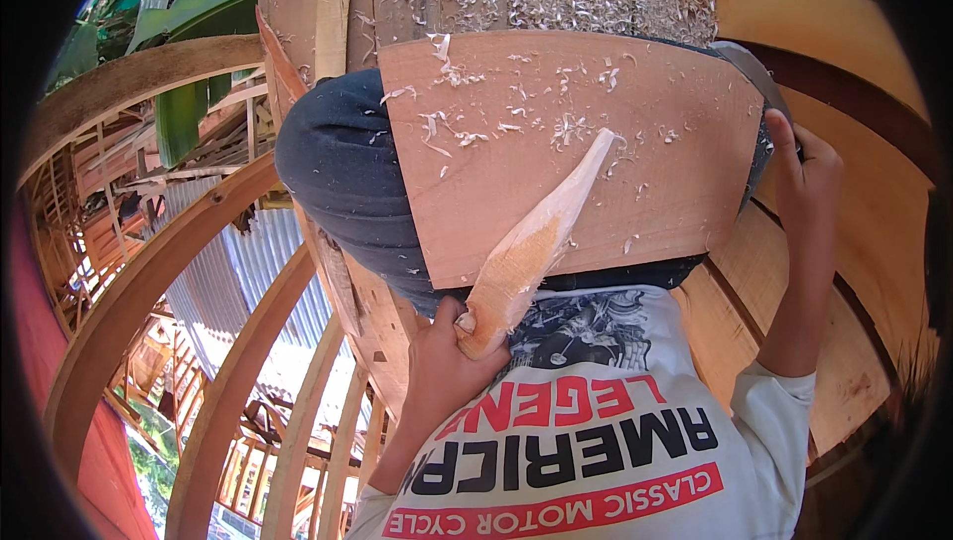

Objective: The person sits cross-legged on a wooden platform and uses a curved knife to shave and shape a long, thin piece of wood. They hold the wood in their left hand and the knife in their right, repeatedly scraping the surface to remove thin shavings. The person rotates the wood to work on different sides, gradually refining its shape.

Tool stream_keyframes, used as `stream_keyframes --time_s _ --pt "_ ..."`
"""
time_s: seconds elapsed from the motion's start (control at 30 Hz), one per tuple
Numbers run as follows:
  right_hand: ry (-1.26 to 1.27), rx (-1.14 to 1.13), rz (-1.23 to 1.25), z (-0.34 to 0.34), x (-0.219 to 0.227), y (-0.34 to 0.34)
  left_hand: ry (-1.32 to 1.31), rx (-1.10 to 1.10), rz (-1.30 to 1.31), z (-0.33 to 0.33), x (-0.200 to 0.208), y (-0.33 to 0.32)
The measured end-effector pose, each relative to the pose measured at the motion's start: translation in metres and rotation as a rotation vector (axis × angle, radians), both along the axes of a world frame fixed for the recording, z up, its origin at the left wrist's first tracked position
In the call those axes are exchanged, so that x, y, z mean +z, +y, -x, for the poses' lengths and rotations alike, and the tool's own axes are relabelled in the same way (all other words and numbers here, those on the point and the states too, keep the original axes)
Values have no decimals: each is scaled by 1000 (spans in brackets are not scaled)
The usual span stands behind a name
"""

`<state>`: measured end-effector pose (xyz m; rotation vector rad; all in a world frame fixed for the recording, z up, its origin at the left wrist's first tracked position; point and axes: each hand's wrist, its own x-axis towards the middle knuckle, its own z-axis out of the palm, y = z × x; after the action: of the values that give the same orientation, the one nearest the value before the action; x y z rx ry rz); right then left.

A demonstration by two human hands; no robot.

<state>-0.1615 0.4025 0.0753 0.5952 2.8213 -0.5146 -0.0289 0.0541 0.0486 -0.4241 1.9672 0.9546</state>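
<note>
Head-worn fisheye view, facing down

- Bright daylight, strongest at lower left, where the metal sheets [273,252] glare nearly white.
- Board [516,207] evenly lit, its shavings [570,130] fairly sharp.
- Lower right falls into deep shadow.
- Fisheye bends the ribs [149,71]; a black vignette swallows the corners.
- Detail softens toward the rim.

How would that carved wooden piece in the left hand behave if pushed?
The carved wooden piece would probably feel stiff, since it looks like solid wood. Its narrow tip might chip first, being much thinner than the end in the left hand. Pushed, it might swing round rather than roll straight, given its taper.
</note>
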Motion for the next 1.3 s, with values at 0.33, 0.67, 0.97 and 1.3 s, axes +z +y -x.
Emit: stream_keyframes --time_s 0.33,0.67,0.97,1.3 --pt "-138 406 179 -56 -7 -87 -6 92 -223 11 -3 1" --pt "24 491 -5 -28 -13 -75 -80 121 -251 15 -1 4" --pt "58 455 -120 -12 -19 -62 -58 130 -257 13 -5 3" --pt "45 16 40 -1 -2 -6 -95 -1 -262 2 -12 -8"
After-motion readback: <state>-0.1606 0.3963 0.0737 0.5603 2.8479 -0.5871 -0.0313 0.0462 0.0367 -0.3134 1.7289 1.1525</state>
